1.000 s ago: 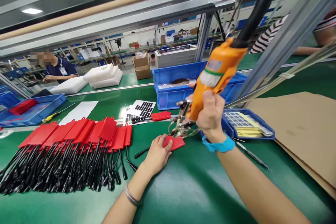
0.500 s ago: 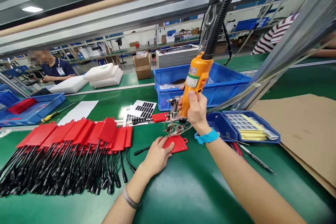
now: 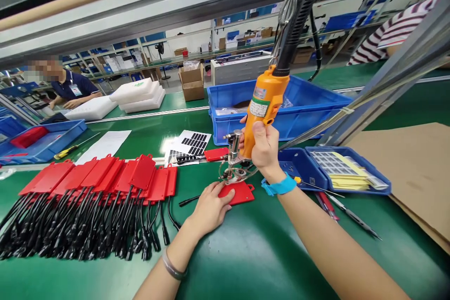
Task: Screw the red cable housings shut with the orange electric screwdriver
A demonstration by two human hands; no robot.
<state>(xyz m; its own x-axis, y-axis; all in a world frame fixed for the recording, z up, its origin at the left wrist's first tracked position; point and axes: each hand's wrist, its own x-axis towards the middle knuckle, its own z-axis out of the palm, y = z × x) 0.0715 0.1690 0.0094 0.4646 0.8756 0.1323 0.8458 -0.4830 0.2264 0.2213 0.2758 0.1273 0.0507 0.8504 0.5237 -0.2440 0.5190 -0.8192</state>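
Note:
My right hand [image 3: 265, 147] is wrapped round an orange electric screwdriver [image 3: 264, 103], which hangs from above and tilts slightly. Its metal screw-feeding nose [image 3: 234, 161] comes down over the upper edge of a flat red plastic case [image 3: 241, 193] on the green bench. Whether the bit touches a screw is too small to tell. My left hand [image 3: 213, 205] presses on the left part of this case, thumb and fingers over it, hiding part of it. A short black cable [image 3: 189, 201] sticks out to the left of that hand. A second red case [image 3: 216, 154] lies behind the screwdriver nose.
Several red cases with black cables [image 3: 87, 178] lie overlapping at left. Blue trays with screws and label sheets [image 3: 351, 171], tweezers [image 3: 355, 216] and cardboard [image 3: 411, 159] are at right. A blue bin [image 3: 242, 129] stands behind. A co-worker [image 3: 72, 86] sits at far left.
The view has shifted slightly. Both hands, the electric screwdriver and the red case keep nearly the same places relative to each other. The co-worker's hands have moved a little.

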